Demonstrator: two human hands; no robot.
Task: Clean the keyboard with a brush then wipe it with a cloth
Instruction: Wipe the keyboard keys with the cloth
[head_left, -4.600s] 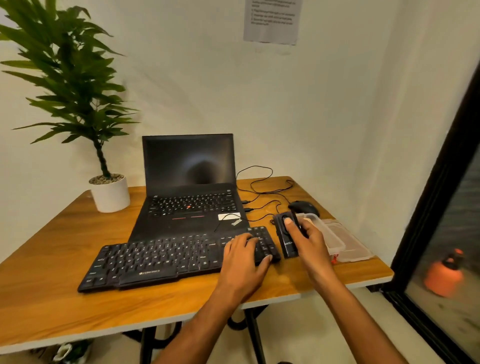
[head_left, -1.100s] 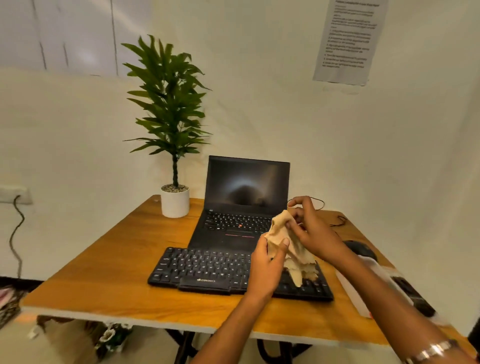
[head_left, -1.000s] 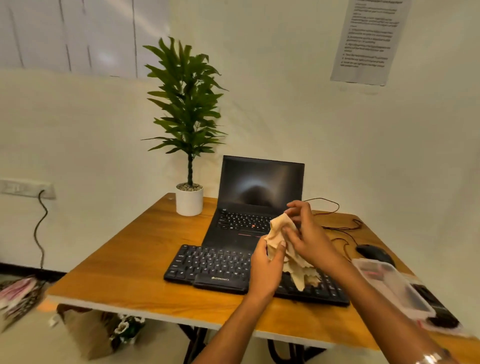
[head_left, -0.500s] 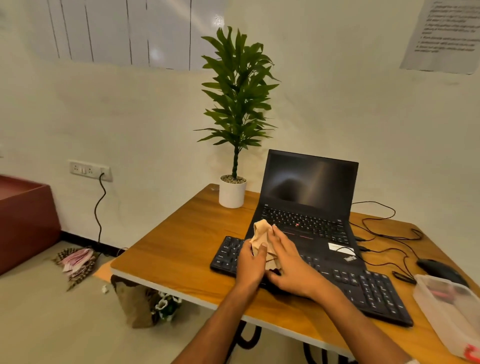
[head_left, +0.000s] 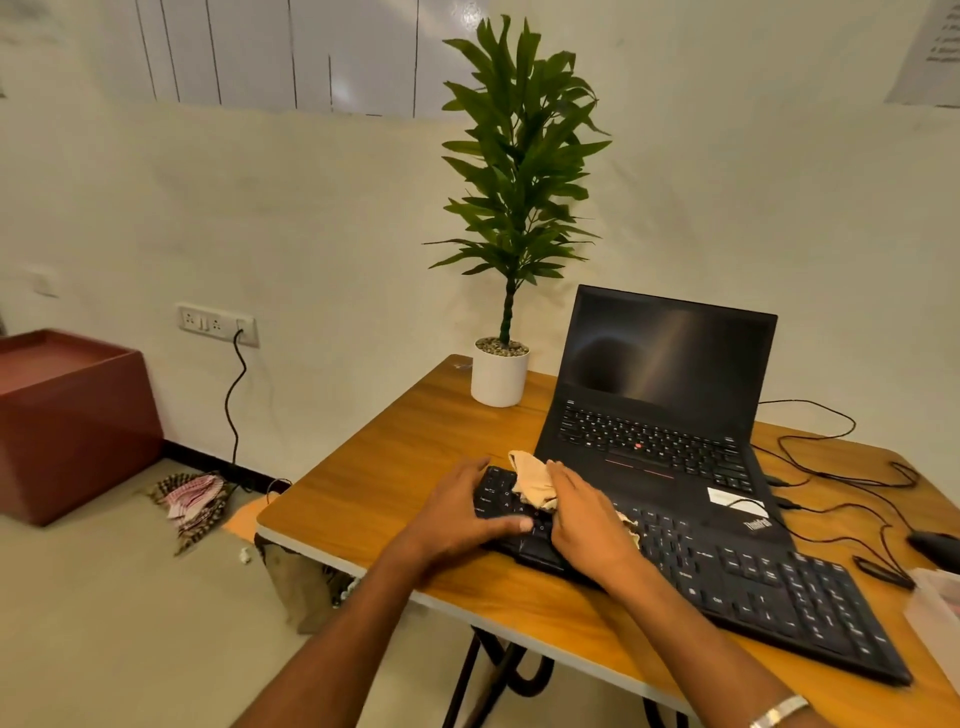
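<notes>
While the right hand (head_left: 587, 525) lies flat, fingers straight, pressing a beige cloth (head_left: 532, 482) onto the left end of the black keyboard (head_left: 737, 582), the left hand (head_left: 460, 512) rests at that same end with its fingers relaxed and its thumb across the near keys, grasping nothing. The cloth bunches up past the right hand's fingertips at about 11 o'clock from it, and a frayed edge shows from under the palm at 3 o'clock. The keyboard lies slantwise on the wooden table (head_left: 395, 467), running toward 4 o'clock. An open laptop (head_left: 660, 395) with a dark screen sits just behind it at 12 o'clock, and a potted plant (head_left: 511, 218) stands at the laptop's 9 o'clock. A black mouse (head_left: 935, 546) and loose cables (head_left: 841, 478) lie at 3 o'clock.
</notes>
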